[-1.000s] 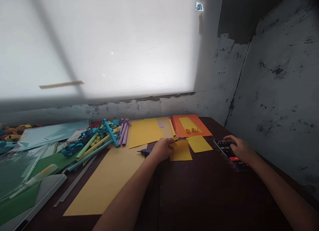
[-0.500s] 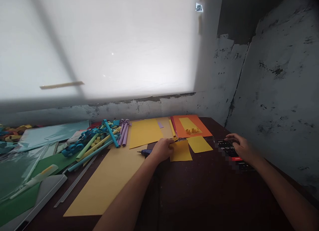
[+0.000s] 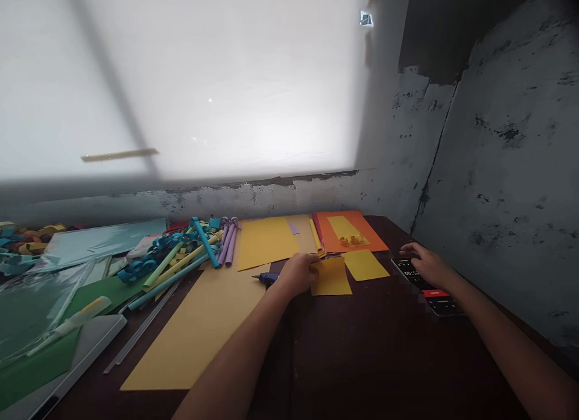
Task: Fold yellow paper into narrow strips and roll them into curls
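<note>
My left hand (image 3: 301,274) has its fingers closed at the left edge of an orange-yellow paper square (image 3: 333,277). Just left of that hand, partly covered by it, lies a blue glue gun (image 3: 268,278) with its nozzle pointing left. A second, brighter yellow square (image 3: 367,265) rests flat to the right of the first. Over on the right, my right hand (image 3: 427,266) is open above a phone (image 3: 434,294), fingers apart and hiding part of its timer screen. Whether a fingertip touches the glass I cannot tell.
Behind the squares lie an orange sheet (image 3: 377,241) with yellow curled strips (image 3: 353,240) and a yellow sheet (image 3: 266,245). Tan card (image 3: 181,341) spreads front left. Farther left are rolled paper tubes (image 3: 228,245), clear sticks (image 3: 140,332) and a green sheet (image 3: 97,296).
My right hand has shifted slightly left and up over the phone, uncovering more of its lower part. The left hand stays at the paper square. The whole view has moved slightly.
</note>
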Action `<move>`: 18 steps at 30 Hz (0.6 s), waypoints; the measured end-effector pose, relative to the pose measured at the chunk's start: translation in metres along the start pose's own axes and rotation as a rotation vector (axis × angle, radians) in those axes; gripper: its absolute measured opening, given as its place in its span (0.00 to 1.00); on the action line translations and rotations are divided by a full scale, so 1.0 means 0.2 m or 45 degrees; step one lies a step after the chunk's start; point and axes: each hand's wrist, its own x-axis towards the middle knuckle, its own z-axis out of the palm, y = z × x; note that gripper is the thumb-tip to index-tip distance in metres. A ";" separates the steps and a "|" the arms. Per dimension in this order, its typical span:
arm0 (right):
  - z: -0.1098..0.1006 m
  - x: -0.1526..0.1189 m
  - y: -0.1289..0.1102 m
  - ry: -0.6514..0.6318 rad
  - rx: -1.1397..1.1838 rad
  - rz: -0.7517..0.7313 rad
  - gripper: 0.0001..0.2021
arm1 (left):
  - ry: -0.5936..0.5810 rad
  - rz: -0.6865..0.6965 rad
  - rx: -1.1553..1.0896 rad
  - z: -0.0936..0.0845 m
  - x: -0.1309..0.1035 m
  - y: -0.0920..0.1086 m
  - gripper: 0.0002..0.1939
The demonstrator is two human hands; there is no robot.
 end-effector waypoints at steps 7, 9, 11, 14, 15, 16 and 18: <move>0.06 -0.10 -0.23 -0.043 0.078 -0.126 0.19 | 0.053 0.013 -0.115 0.02 0.00 0.01 0.16; 0.13 -0.14 -0.33 -0.148 0.164 -0.246 0.17 | 0.072 0.022 -0.169 0.03 0.00 0.01 0.16; 0.21 -0.16 -0.43 -0.219 0.260 -0.336 0.17 | 0.092 0.034 -0.233 0.03 0.00 0.01 0.15; 0.32 -0.17 -0.55 -0.359 0.439 -0.322 0.23 | 0.126 0.038 -0.348 0.03 0.02 0.01 0.13; 0.34 -0.16 -0.58 -0.398 0.502 -0.298 0.24 | 0.139 0.032 -0.391 0.03 0.02 0.01 0.12; 0.36 -0.15 -0.61 -0.442 0.567 -0.267 0.24 | 0.152 0.025 -0.436 0.03 0.03 0.00 0.12; 0.39 -0.12 -0.66 -0.565 0.739 -0.230 0.21 | 0.172 0.005 -0.525 0.03 0.04 0.00 0.12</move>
